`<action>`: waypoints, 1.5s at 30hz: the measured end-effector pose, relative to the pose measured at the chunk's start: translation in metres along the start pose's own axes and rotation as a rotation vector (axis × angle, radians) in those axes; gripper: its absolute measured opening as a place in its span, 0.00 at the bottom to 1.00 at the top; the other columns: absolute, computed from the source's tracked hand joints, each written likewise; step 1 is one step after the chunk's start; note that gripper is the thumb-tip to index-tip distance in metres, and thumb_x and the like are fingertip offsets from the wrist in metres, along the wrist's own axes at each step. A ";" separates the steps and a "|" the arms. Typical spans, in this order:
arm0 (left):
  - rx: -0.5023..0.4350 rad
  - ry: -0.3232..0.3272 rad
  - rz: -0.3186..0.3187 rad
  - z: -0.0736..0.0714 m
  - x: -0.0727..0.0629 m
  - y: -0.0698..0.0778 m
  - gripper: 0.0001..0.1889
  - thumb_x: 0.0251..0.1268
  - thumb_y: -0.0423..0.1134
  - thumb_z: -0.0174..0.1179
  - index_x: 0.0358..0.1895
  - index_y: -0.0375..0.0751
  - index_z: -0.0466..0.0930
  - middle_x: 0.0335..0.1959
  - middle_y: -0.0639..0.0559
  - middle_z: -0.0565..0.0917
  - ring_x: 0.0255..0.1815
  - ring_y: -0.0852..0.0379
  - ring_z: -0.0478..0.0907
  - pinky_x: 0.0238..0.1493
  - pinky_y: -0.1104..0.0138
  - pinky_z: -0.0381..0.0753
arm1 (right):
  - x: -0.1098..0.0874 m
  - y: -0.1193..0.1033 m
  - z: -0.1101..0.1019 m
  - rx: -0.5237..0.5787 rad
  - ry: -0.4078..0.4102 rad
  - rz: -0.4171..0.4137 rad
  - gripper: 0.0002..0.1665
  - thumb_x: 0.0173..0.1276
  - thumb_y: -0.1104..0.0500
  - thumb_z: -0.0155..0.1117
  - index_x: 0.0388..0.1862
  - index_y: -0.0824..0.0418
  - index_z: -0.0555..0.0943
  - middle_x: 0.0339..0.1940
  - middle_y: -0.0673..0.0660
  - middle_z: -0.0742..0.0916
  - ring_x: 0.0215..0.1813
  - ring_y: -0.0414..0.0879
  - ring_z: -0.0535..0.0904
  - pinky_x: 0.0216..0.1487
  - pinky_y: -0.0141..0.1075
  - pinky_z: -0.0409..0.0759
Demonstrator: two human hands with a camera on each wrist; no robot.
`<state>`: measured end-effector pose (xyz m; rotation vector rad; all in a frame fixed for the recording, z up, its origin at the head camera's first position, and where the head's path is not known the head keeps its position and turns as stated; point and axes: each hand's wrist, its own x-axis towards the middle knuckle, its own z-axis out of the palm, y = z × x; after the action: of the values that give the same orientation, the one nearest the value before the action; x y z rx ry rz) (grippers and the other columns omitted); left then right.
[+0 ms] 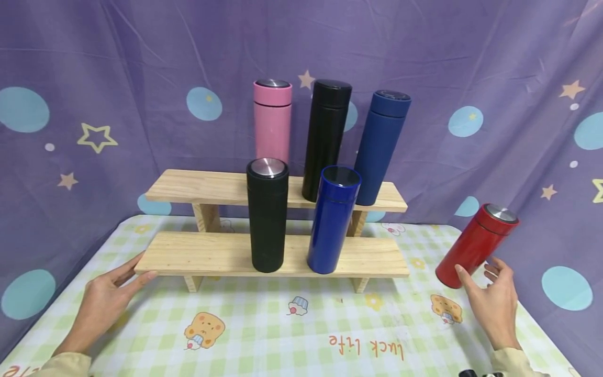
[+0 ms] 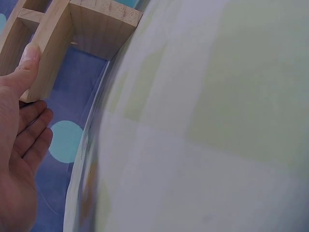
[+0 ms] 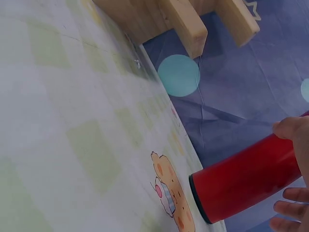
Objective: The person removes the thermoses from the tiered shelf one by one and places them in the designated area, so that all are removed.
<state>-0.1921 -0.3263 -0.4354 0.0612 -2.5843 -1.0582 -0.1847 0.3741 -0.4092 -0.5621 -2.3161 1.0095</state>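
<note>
My left hand [image 1: 105,296] holds the left end of the lower plank of a two-tier wooden shelf [image 1: 188,254], thumb on its front edge. In the left wrist view, the thumb [image 2: 30,60] lies against the wood, the other fingers past the plank's end. A red thermos flask [image 1: 476,246] with a silver-topped lid stands at the right of the table. Beside it is my right hand [image 1: 497,301], its thumb overlapping the flask and its other fingers loosely bent away from it. The right wrist view shows the red flask's [image 3: 246,176] dark base at the tablecloth.
On the upper tier stand a pink flask [image 1: 273,123], a black flask [image 1: 327,139] and a navy flask [image 1: 382,146]. The lower tier bears a matte black flask [image 1: 267,220] and a glossy blue flask [image 1: 333,222]. A purple curtain [image 1: 141,63] hangs behind the checked tablecloth [image 1: 254,335].
</note>
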 end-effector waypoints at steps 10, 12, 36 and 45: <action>0.011 -0.007 0.000 0.001 0.001 0.000 0.35 0.73 0.53 0.67 0.74 0.36 0.71 0.62 0.31 0.77 0.59 0.25 0.76 0.51 0.35 0.75 | 0.013 0.005 0.003 0.021 0.024 0.001 0.53 0.72 0.46 0.69 0.81 0.69 0.54 0.69 0.75 0.73 0.69 0.71 0.72 0.66 0.65 0.69; 0.011 -0.010 -0.002 0.001 0.001 0.000 0.35 0.73 0.53 0.67 0.74 0.36 0.71 0.62 0.31 0.77 0.59 0.25 0.76 0.51 0.35 0.75 | 0.016 0.004 0.002 0.025 0.031 0.000 0.52 0.72 0.46 0.69 0.81 0.68 0.54 0.69 0.75 0.73 0.69 0.71 0.71 0.66 0.66 0.69; 0.008 -0.003 -0.009 -0.001 0.000 0.001 0.35 0.72 0.53 0.68 0.74 0.36 0.71 0.61 0.30 0.78 0.58 0.23 0.76 0.48 0.36 0.79 | 0.039 0.000 0.016 0.038 -0.003 0.028 0.52 0.71 0.43 0.69 0.78 0.69 0.55 0.63 0.71 0.76 0.57 0.60 0.73 0.49 0.45 0.73; 0.011 -0.008 -0.019 0.000 0.001 0.000 0.36 0.72 0.54 0.67 0.74 0.37 0.71 0.61 0.31 0.78 0.60 0.23 0.75 0.51 0.34 0.75 | 0.041 0.002 0.018 0.046 0.007 0.030 0.51 0.71 0.43 0.69 0.78 0.69 0.55 0.63 0.72 0.76 0.56 0.61 0.73 0.49 0.43 0.73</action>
<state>-0.1925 -0.3265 -0.4347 0.0844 -2.6017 -1.0538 -0.2266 0.3894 -0.4082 -0.5823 -2.2787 1.0701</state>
